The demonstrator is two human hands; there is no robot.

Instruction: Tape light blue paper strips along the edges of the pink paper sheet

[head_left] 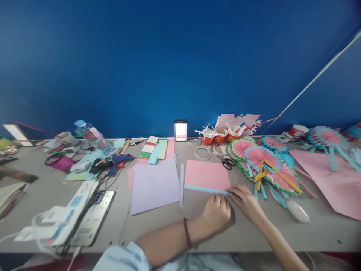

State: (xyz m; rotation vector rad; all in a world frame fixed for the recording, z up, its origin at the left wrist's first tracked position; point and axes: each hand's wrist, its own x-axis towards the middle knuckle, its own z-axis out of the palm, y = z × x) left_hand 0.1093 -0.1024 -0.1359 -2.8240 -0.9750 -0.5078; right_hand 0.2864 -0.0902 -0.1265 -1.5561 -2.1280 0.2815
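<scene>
A pink sheet of paper [207,174] lies flat in front of me, with a light blue strip [204,189] along its near edge. My left hand [217,212], a dark red beaded bracelet on its wrist, rests just below that edge. Its fingers are curled closed, and what they hold, if anything, is hidden. At the sheet's near right corner, the fingers of my right hand [244,201] reach out, apart from one another, with their tips touching the paper. A narrow lilac strip [181,184] and a larger lilac sheet [155,188] lie left of the pink sheet.
Pleated paper fans [261,158] are heaped at right, near black-handled scissors [228,163] and a white computer mouse [297,211]. Red paper cups [220,134] and a small screen [181,131] stand at the back. Leftward are a glue gun [117,162], a phone [94,218] and a power strip [75,210].
</scene>
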